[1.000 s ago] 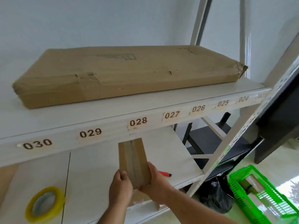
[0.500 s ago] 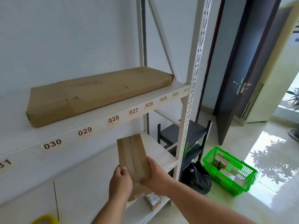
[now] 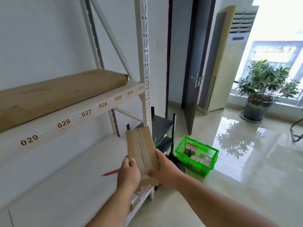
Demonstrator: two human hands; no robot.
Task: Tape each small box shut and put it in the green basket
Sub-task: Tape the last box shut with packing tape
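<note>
I grip a flat brown box (image 3: 141, 149), tape running down its face, in both hands (image 3: 129, 173) (image 3: 165, 172), fingers curled round its lower edges.

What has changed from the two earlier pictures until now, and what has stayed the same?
The view has swung to the right: the yellow tape roll is gone from sight, and the green basket on the floor now shows whole. The small box has travelled along toward that side. Unchanged: the left hand and the right hand both still grip the box, held upright.
</note>
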